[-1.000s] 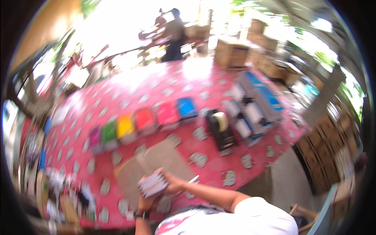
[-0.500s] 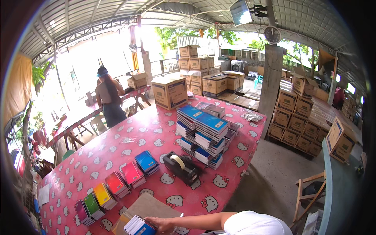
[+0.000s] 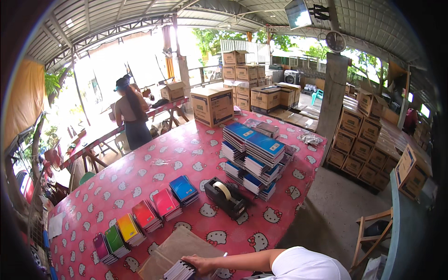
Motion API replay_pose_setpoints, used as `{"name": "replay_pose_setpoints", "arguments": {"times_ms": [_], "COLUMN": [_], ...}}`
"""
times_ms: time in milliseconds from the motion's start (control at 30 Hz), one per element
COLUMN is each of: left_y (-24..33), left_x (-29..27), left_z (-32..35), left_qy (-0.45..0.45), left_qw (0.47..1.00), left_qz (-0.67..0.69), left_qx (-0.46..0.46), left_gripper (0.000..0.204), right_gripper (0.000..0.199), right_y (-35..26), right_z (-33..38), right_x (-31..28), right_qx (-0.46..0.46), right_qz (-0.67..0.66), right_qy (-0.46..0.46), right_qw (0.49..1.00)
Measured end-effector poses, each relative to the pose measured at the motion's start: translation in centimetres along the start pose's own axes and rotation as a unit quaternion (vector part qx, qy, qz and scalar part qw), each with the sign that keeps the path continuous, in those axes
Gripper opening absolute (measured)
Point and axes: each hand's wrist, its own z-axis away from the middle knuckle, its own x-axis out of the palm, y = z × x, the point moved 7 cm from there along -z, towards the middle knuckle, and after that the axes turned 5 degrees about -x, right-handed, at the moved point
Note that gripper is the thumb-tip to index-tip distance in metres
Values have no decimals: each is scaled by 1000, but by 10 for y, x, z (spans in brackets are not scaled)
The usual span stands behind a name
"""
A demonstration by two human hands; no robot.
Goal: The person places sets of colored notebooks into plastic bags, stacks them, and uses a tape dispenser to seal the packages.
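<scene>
The right hand (image 3: 201, 264) reaches in from the lower edge, its grip closed over the top of a small stack of notebooks (image 3: 179, 270), fingers curled on the stack's upper edge. The stack sits under that grip on a sheet of brown paper (image 3: 179, 245) spread over the pink patterned counter (image 3: 140, 179). The left hand is out of view (nothing of its grip can be told).

Just beyond the grip and to its left runs a row of small notebook piles: purple (image 3: 101, 247), green (image 3: 113, 240), yellow (image 3: 129, 230), red (image 3: 146, 215), pink (image 3: 166, 204) and blue (image 3: 184, 190). Ahead and slightly right stands a black tape dispenser (image 3: 226, 197), and farther off a tall stack of blue-covered notebooks (image 3: 254, 156). A cardboard box (image 3: 213, 105) sits at the far edge, well apart from the grip, with a person (image 3: 131, 116) standing beyond the counter to the left.
</scene>
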Motion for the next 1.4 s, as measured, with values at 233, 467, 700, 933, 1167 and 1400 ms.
{"name": "replay_pose_setpoints", "arguments": {"times_ms": [233,467,700,933,1167,1400], "left_y": [-37,-31,-34,-5,-26,-53], "left_x": [-25,-16,-28,-57,-59,-40], "left_z": [23,27,24,13,12,30], "left_qy": [29,-22,54,49,27,10], "left_qw": [999,1000,975,902,941,945], "left_qz": [-7,-22,210,363,-12,139], "left_qx": [12,-4,-51,-229,-338,-296], "left_gripper": [43,58,60,56,76,66], "right_gripper": [68,56,63,57,52,52], "right_y": [-10,-2,-19,2,-13,3], "right_z": [-24,-12,-16,-19,-10,-9], "right_x": [10,2,-2,8,-10,-3], "right_qx": [-1,27,97,225,114,151], "right_qz": [-199,-134,-215,-333,173,142], "right_qy": [-62,-44,-85,-113,-10,-10], "right_qw": [978,990,968,909,978,978]}}
